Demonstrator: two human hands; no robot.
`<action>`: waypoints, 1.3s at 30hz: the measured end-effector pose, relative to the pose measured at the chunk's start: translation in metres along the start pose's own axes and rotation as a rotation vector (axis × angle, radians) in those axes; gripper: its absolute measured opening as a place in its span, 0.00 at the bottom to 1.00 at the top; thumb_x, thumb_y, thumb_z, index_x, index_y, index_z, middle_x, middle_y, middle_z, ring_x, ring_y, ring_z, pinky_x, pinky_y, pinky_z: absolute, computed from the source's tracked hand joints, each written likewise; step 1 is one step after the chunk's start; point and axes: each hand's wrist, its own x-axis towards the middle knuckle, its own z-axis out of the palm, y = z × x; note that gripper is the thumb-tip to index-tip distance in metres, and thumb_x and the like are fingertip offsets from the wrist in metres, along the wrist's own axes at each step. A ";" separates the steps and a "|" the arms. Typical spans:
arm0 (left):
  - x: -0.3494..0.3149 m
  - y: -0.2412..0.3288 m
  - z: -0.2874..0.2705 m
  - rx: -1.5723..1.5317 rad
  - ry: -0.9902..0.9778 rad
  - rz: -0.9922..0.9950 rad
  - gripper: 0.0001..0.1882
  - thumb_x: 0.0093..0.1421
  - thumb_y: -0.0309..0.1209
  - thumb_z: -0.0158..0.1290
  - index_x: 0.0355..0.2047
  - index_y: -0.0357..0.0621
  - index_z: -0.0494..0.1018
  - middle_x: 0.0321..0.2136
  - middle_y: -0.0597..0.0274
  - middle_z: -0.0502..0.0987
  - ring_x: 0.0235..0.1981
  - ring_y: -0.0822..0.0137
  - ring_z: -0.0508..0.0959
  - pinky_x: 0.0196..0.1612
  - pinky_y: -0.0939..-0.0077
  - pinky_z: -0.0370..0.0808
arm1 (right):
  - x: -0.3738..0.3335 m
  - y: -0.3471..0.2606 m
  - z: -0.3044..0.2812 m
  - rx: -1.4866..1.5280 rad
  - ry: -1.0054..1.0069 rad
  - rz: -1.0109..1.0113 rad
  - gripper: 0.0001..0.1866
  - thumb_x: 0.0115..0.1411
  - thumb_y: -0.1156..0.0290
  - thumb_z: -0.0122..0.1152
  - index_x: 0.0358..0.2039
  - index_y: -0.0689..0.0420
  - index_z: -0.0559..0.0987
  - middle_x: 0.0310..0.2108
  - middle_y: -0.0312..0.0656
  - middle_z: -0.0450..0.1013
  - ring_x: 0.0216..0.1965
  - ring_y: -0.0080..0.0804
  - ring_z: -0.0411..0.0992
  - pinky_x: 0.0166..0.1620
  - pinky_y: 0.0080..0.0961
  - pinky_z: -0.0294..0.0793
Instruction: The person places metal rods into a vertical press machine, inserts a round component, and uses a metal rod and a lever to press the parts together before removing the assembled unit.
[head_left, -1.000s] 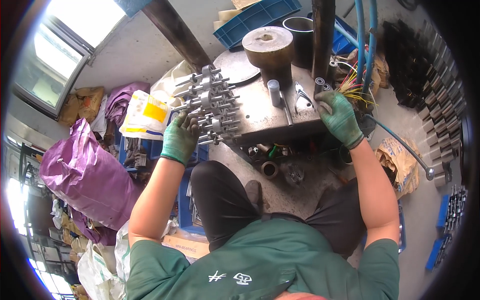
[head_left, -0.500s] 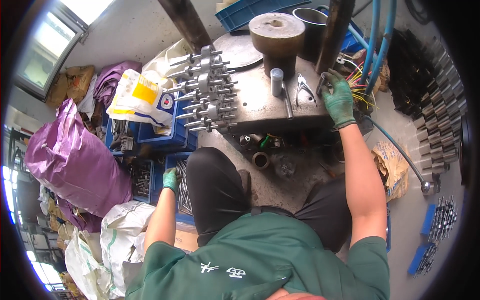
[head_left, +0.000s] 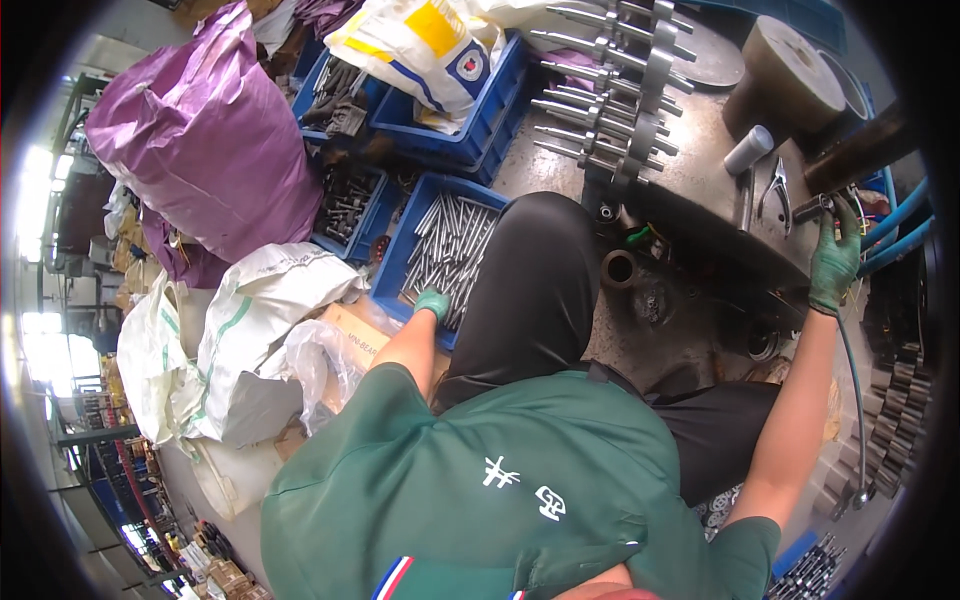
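My left hand [head_left: 433, 303], in a green glove, is down at the near edge of a blue bin [head_left: 395, 270] of loose metal rods [head_left: 452, 245]. Its fingers look curled in against the rods, and what they hold is too small to make out. Far to the right, my gloved right hand [head_left: 838, 262] has its fingertips closed on a short dark metal cylinder [head_left: 811, 208] on the steel worktable [head_left: 708, 150]. Just left of that cylinder lie a pair of pliers [head_left: 775, 195] and a light-capped cylinder [head_left: 748, 150].
Shafts with round collars [head_left: 640, 110] stand in a row on the table's left side. A thick round steel block [head_left: 790, 85] rises behind. A purple sack [head_left: 205, 140], white sacks [head_left: 260, 330] and more blue bins [head_left: 490, 120] crowd the left. Blue hoses [head_left: 900, 220] hang at right.
The view has swung toward the left, so the bin of rods shows more fully. My left hand stays at the bin among the rods; my right hand stays at the dark cylinder.
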 end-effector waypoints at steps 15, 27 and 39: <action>0.019 0.002 0.020 0.106 -0.065 0.007 0.23 0.58 0.38 0.55 0.50 0.38 0.79 0.48 0.43 0.79 0.51 0.48 0.78 0.55 0.60 0.74 | -0.060 -0.090 -0.042 0.706 -0.123 0.430 0.18 0.72 0.70 0.57 0.60 0.58 0.76 0.57 0.42 0.76 0.56 0.32 0.77 0.62 0.30 0.76; 0.036 0.056 0.024 0.176 0.231 -0.158 0.17 0.60 0.37 0.56 0.46 0.41 0.79 0.40 0.53 0.80 0.41 0.56 0.79 0.46 0.65 0.76 | -0.055 -0.116 -0.028 0.833 -0.124 0.470 0.15 0.70 0.75 0.57 0.57 0.58 0.77 0.56 0.45 0.78 0.50 0.35 0.80 0.49 0.33 0.86; -0.019 0.014 -0.044 -1.607 -0.490 -0.226 0.12 0.62 0.36 0.58 0.41 0.44 0.80 0.32 0.63 0.81 0.32 0.63 0.80 0.38 0.69 0.77 | -0.044 -0.110 -0.032 0.933 -0.060 0.311 0.14 0.70 0.80 0.54 0.55 0.65 0.77 0.52 0.51 0.78 0.52 0.42 0.80 0.61 0.36 0.78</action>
